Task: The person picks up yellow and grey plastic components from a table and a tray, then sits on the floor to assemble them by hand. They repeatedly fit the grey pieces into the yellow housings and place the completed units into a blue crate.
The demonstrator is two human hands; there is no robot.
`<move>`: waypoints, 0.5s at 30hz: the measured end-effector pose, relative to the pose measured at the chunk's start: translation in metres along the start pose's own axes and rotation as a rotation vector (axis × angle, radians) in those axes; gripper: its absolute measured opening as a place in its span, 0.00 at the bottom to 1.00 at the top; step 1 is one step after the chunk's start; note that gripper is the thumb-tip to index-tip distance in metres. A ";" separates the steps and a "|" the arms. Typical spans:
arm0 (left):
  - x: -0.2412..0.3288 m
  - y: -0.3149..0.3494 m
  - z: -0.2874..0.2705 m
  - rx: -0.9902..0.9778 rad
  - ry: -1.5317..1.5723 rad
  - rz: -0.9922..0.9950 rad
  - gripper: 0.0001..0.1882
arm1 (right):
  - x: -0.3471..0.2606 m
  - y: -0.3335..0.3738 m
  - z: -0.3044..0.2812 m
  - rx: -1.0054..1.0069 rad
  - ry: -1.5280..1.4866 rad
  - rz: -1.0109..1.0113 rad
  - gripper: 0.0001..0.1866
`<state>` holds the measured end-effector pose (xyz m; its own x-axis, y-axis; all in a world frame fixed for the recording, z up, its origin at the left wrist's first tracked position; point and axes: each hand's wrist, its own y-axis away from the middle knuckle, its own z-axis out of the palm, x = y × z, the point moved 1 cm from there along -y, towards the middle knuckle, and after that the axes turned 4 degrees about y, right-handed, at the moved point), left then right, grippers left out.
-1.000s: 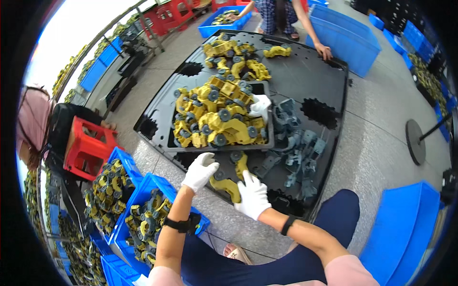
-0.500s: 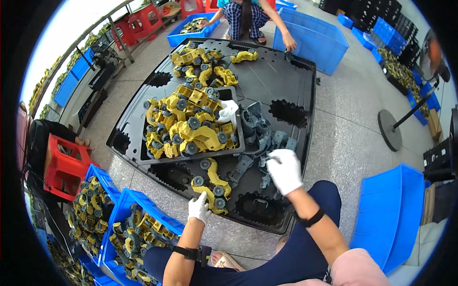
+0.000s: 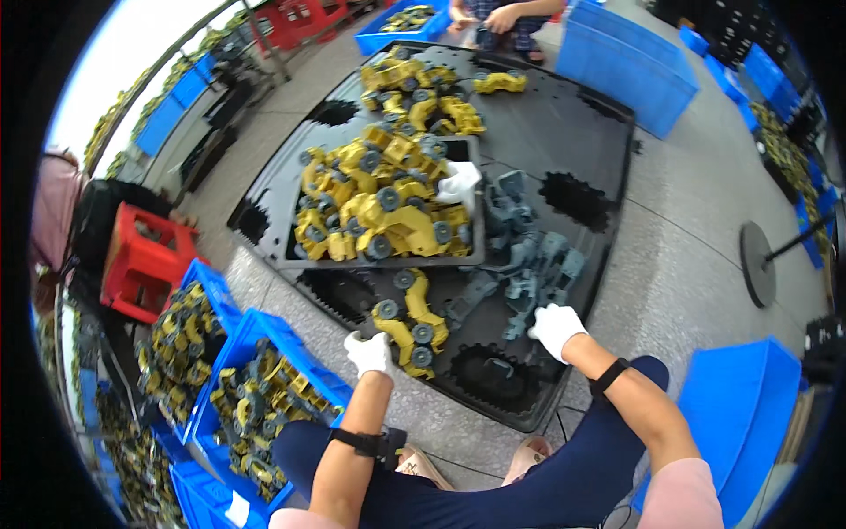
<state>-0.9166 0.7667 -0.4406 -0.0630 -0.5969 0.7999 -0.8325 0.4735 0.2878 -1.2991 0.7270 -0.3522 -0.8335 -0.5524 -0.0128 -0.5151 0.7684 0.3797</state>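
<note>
My left hand (image 3: 368, 353), in a white glove, is at the near left edge of the black platform (image 3: 493, 407). Its fingers are loosely bent and apart, with nothing seen in them. Just right of it lie two yellow toy truck bodies (image 3: 424, 304) with grey wheels. My right hand (image 3: 559, 332), also gloved in white, is beside the near end of a heap of grey plastic toy parts (image 3: 525, 280). Its fingers are partly spread toward the parts; whether they touch one is unclear.
A black tray (image 3: 478, 231) heaped with yellow toy trucks (image 3: 379, 198) and a white cloth-like item (image 3: 459, 182) stands on the platform. Blue bins (image 3: 304, 363) of toys are at my left. A co-worker's hands (image 3: 502, 18) are at the far edge, near a large blue bin (image 3: 617, 66).
My left hand has come away from the yellow truck bodies, to their left. My right hand has shifted along the grey parts toward their near end. The view has tilted and moved.
</note>
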 end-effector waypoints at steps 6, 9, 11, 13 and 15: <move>0.054 0.045 0.004 -0.300 0.263 -0.306 0.33 | -0.005 -0.012 0.032 0.074 -0.124 0.121 0.15; 0.055 0.066 0.009 -0.399 0.169 0.026 0.34 | -0.013 0.009 0.000 0.107 0.096 0.021 0.08; 0.042 0.058 0.012 -0.403 0.179 -0.009 0.31 | -0.019 0.020 -0.010 0.083 0.134 0.048 0.06; 0.058 0.060 0.008 -0.523 0.207 -0.124 0.22 | -0.022 0.032 -0.035 0.032 0.027 0.004 0.09; 0.070 0.066 0.001 -0.588 0.297 -0.190 0.17 | -0.013 0.040 -0.048 0.073 -0.282 -0.007 0.14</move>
<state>-0.9762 0.7557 -0.3663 0.2781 -0.5412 0.7936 -0.3711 0.7015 0.6085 -1.2990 0.7495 -0.2922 -0.8475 -0.4537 -0.2755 -0.5252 0.7919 0.3115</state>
